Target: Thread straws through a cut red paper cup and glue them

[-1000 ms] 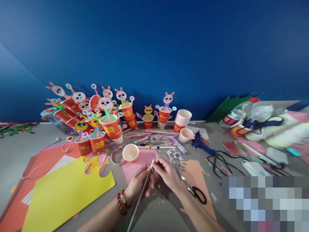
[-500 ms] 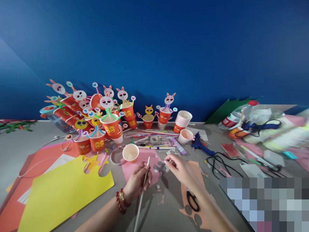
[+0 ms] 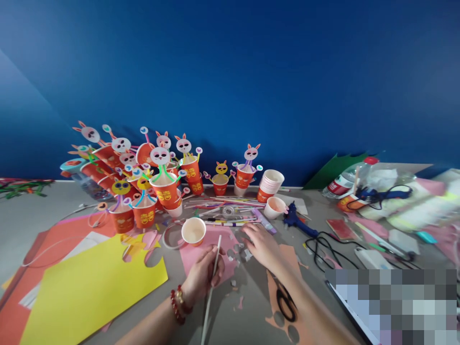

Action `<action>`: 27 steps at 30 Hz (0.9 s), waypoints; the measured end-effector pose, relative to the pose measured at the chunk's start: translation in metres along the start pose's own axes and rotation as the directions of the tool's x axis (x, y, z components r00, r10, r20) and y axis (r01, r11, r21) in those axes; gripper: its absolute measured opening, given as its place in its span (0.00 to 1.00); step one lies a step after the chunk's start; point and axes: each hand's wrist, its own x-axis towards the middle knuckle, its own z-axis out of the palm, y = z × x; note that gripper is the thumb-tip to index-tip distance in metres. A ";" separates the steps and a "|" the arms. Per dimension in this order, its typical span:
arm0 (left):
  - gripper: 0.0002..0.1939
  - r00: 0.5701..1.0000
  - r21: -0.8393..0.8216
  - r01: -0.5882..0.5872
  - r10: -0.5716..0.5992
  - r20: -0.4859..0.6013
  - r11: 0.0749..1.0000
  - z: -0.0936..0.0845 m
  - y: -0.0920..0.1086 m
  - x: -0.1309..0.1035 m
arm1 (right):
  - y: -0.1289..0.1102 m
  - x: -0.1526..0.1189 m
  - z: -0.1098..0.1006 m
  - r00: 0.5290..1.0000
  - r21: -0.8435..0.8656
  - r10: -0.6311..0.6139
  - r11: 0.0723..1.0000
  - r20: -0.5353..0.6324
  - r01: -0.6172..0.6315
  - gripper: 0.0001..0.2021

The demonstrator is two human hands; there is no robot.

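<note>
My left hand (image 3: 204, 273), with a red bead bracelet on the wrist, is closed around a long thin white stick (image 3: 207, 311). The stick slants upward, its top end above the fingers. My right hand (image 3: 261, 243) has its fingers stretched out with nothing visible in them, near the row of pens (image 3: 230, 223) and small white paper scraps (image 3: 246, 255). Beneath and beyond my left hand lies pink paper (image 3: 187, 251). An empty paper cup (image 3: 194, 232) stands just past it. Black-handled scissors (image 3: 286, 306) lie on orange cut paper (image 3: 275, 282) beside my right forearm.
Red paper cups with animal faces (image 3: 163, 187) crowd the back left. A cup stack (image 3: 272, 184), a small cup (image 3: 275, 208) and a blue glue gun (image 3: 298, 220) with a looping cord stand right of centre. Yellow paper (image 3: 97, 292) covers the left; a bottle (image 3: 345, 182) lies tilted at right.
My right hand has shifted slightly up and forward toward the pens, and its pinched fingers have spread. My left hand keeps the stick in nearly the same place.
</note>
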 end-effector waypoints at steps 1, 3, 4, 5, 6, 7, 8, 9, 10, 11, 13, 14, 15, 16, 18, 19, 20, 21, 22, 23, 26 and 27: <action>0.18 1.000 -0.001 0.000 0.000 0.001 1.000 0.000 0.000 0.000 | 0.000 0.002 0.002 1.000 -0.010 -0.004 1.000 0.009 0.004 0.10; 0.17 1.000 -0.002 0.000 0.000 0.007 1.000 0.000 0.000 0.001 | -0.001 0.007 0.006 1.000 -0.030 -0.010 1.000 0.025 0.011 0.09; 0.17 1.000 -0.003 0.002 -0.002 0.008 1.000 0.001 0.001 0.001 | 0.000 0.009 0.008 0.999 -0.039 -0.011 0.999 0.031 0.012 0.09; 0.17 1.000 -0.004 0.004 -0.004 0.007 1.000 0.001 0.001 0.001 | 0.000 0.011 0.010 0.999 -0.049 -0.010 0.999 0.035 0.012 0.09; 0.17 1.000 -0.005 0.004 -0.004 0.006 1.000 0.001 0.001 0.000 | 0.000 0.012 0.011 0.999 -0.058 -0.008 0.998 0.038 0.010 0.08; 0.17 1.000 -0.006 0.005 -0.004 0.006 1.000 0.001 0.001 0.000 | 0.001 0.014 0.012 0.999 -0.066 -0.004 0.998 0.040 0.007 0.08; 0.17 1.000 -0.007 0.004 -0.004 0.007 1.000 0.001 0.002 0.000 | 0.001 0.015 0.013 0.999 -0.072 0.000 0.997 0.042 0.003 0.08; 0.17 1.000 -0.008 0.004 -0.004 0.009 1.000 0.001 0.002 0.000 | 0.001 0.016 0.013 0.999 -0.077 0.004 0.997 0.043 -0.001 0.08; 0.16 1.000 -0.008 0.003 -0.003 0.012 1.000 0.001 0.001 0.000 | 0.001 0.017 0.014 0.999 -0.080 0.008 0.997 0.043 -0.005 0.08; 0.16 1.000 -0.008 0.002 -0.002 0.016 1.000 0.000 0.001 0.001 | 0.001 0.017 0.014 0.999 -0.081 0.011 0.997 0.043 -0.008 0.07; 0.16 1.000 -0.009 0.002 -0.002 0.025 1.000 -0.001 -0.001 0.002 | 0.001 0.018 0.014 0.999 -0.079 0.016 0.997 0.041 -0.013 0.07; 0.16 0.999 -0.008 0.001 0.000 0.032 1.000 -0.001 -0.001 0.002 | 0.001 0.018 0.014 0.999 -0.077 0.017 0.997 0.040 -0.014 0.07; 0.16 0.999 -0.005 -0.001 0.002 0.040 1.000 -0.002 -0.002 0.002 | 0.001 0.018 0.014 0.999 -0.074 0.018 0.997 0.040 -0.015 0.07; 0.16 0.999 0.002 -0.002 0.002 0.051 1.000 -0.003 -0.003 0.002 | 0.001 0.018 0.014 0.999 -0.071 0.019 0.997 0.040 -0.016 0.06; 0.17 0.998 0.020 0.000 -0.001 0.069 1.000 -0.004 -0.005 0.002 | 0.003 0.017 0.013 0.999 -0.062 0.020 0.998 0.039 -0.018 0.05; 0.17 0.997 0.029 0.000 -0.002 0.073 1.000 -0.005 -0.005 0.002 | 0.003 0.017 0.013 0.999 -0.057 0.020 0.998 0.039 -0.018 0.05; 0.17 0.997 0.035 -0.002 -0.001 0.072 0.999 -0.005 -0.006 0.001 | 0.004 0.016 0.013 0.999 -0.052 0.020 0.998 0.038 -0.018 0.04; 0.17 0.998 0.039 -0.006 0.003 0.068 0.999 -0.005 -0.006 0.001 | 0.005 0.016 0.013 0.999 -0.048 0.018 0.999 0.039 -0.016 0.04; 0.17 0.998 0.039 -0.011 0.008 0.063 0.999 -0.004 -0.005 0.000 | 0.005 0.015 0.014 0.999 -0.044 0.014 0.999 0.040 -0.012 0.03; 0.18 0.998 0.038 -0.014 0.011 0.059 0.999 -0.004 -0.005 0.000 | 0.005 0.015 0.014 0.999 -0.040 0.010 0.999 0.040 -0.008 0.03; 0.19 0.998 0.041 0.000 -0.002 0.055 0.999 -0.002 -0.004 0.000 | 0.006 0.015 0.016 0.999 -0.032 -0.003 0.999 0.040 0.005 0.04; 0.20 0.999 0.043 0.009 -0.011 0.052 0.999 -0.002 -0.004 0.000 | 0.006 0.014 0.016 0.999 -0.029 -0.008 1.000 0.038 0.009 0.04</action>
